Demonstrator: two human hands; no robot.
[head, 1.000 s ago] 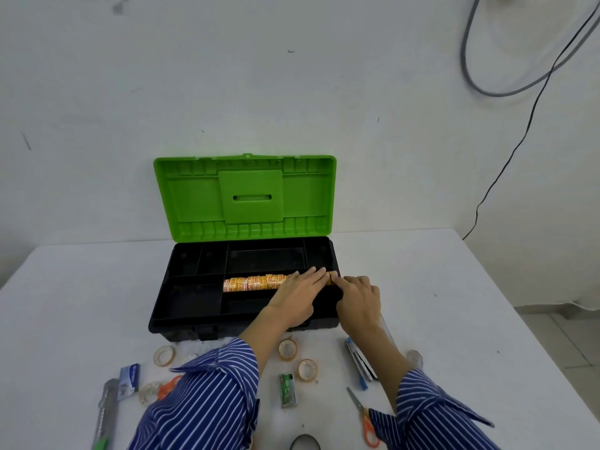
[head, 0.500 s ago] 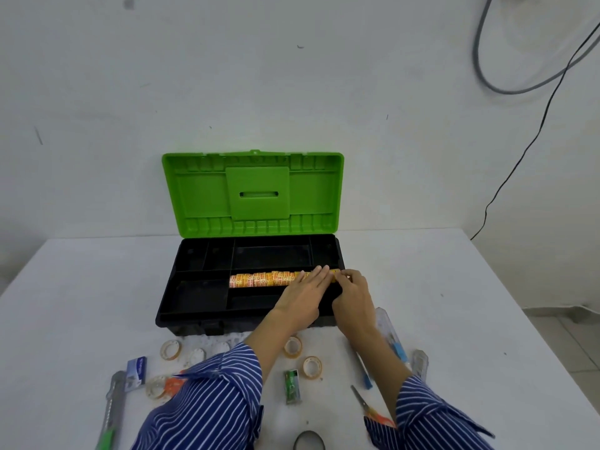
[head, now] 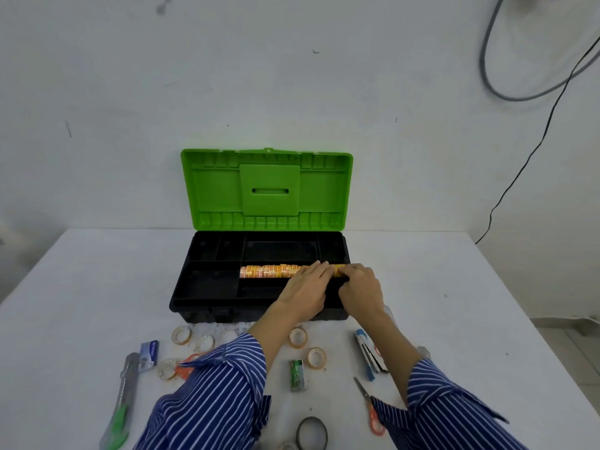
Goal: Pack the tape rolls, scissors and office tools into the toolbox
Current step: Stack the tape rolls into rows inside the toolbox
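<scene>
I'm seating the orange tape sleeve (head: 271, 271) in the toolbox (head: 207, 289), left hand (head: 306, 289) pressing flat-fingered, right hand (head: 360, 289) pinching its end; next, I reckon, loose rolls beside the toolbox.

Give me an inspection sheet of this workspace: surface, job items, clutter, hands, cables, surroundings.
Surface: white table, speckled in front of the toolbox.
Job items: toolbox open, green lid upright; orange tape sleeve lies in a middle compartment. Still on the table: small tape rolls, dark roll, scissors, stapler, knife, blue box, green pack.
Clutter: nothing seen.
Hands: left hand rests flat on the sleeve; right hand has its grip on the sleeve's right end.
Cables: grey loop and black wire hang on the wall, off the table.
Surroundings: scuffed white wall; tiled floor at right.
</scene>
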